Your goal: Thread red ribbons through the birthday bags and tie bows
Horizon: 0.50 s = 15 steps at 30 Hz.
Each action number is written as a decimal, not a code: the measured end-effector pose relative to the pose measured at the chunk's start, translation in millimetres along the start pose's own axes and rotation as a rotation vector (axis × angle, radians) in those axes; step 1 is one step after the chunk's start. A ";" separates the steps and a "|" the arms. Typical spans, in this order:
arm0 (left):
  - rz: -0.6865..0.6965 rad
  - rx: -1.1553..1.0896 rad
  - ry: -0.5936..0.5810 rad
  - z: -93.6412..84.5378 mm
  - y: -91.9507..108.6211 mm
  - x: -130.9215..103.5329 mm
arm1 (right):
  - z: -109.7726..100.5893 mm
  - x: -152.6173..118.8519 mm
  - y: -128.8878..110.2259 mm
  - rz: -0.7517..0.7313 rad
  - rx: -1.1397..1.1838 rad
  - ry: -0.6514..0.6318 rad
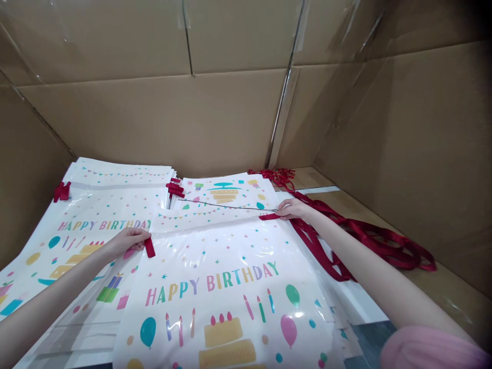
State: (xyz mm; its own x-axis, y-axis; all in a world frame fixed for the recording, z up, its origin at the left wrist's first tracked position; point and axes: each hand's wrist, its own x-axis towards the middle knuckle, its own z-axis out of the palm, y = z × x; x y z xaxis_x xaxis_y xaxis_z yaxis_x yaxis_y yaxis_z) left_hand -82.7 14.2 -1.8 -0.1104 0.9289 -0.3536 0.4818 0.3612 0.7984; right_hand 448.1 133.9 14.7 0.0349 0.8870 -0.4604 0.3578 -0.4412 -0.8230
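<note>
A clear plastic-fronted sheet (pixel 230 251), printed with HAPPY BIRTHDAY, a cake, balloons and candles, lies in front of me on a stack. A pale band crosses it near the top, and a short red ribbon end sticks out at each side. My left hand (pixel 128 241) is closed at the sheet's left edge, pinching the left red ribbon end (pixel 149 247). At the right edge my right hand (pixel 294 209) pinches a thin dark wire (pixel 226 205), which reaches leftward above the band. The right red ribbon end (pixel 269 217) shows just beside those fingertips.
On the left lies another stack of printed sheets (pixel 111 205) with red ribbon ends at both sides. Behind, another printed sheet (pixel 234 187) faces the other way. Long red ribbon loops (pixel 380 241) and a red tangle (pixel 279 177) lie right. Cardboard walls (pixel 161 123) surround the surface.
</note>
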 end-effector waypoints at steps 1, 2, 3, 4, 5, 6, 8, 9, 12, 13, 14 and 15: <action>-0.009 -0.017 -0.017 -0.4 0.0 -0.1 | 0.0 0.2 0.1 0.000 0.003 -0.005; -0.022 -0.043 -0.043 -0.8 0.0 -0.1 | -0.1 0.1 0.1 -0.003 0.010 -0.012; -0.037 -0.071 -0.071 -1.1 0.0 -0.2 | -0.3 -0.2 0.1 -0.003 0.019 -0.018; -0.041 -0.087 -0.071 -1.4 0.2 -0.4 | -0.6 -0.5 0.0 -0.002 0.027 -0.027; -0.045 -0.097 -0.069 -1.4 0.4 -0.7 | -1.0 -0.8 0.0 0.000 0.036 -0.034; -0.049 -0.104 -0.066 -1.2 0.9 -1.1 | -1.6 -0.9 0.1 0.004 0.042 -0.039; -0.057 -0.112 -0.060 -0.5 2.3 -2.3 | -2.7 -0.4 0.9 0.010 0.047 -0.043; -0.061 -0.115 -0.059 -0.2 3.1 -3.0 | -3.3 0.3 1.7 0.009 0.045 -0.043; -0.075 -0.126 -0.061 0.0 5.2 -4.1 | -4.8 2.9 4.3 -0.001 0.038 -0.051; -0.082 -0.137 -0.062 -0.1 5.6 -3.8 | -5.1 3.7 5.0 -0.004 0.037 -0.053; -0.088 -0.152 -0.059 -0.2 5.8 -3.2 | -5.3 4.3 5.5 -0.007 0.036 -0.056; -0.093 -0.170 -0.055 0.0 5.9 -2.2 | -5.3 4.9 5.8 -0.009 0.034 -0.060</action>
State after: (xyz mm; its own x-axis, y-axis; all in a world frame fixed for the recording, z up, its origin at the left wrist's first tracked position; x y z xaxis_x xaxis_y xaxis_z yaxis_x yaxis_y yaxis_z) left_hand -79.6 14.4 3.7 -0.0975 0.8868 -0.4518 0.3175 0.4580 0.8303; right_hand 455.3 136.4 9.5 -0.0246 0.8817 -0.4711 0.3257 -0.4385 -0.8377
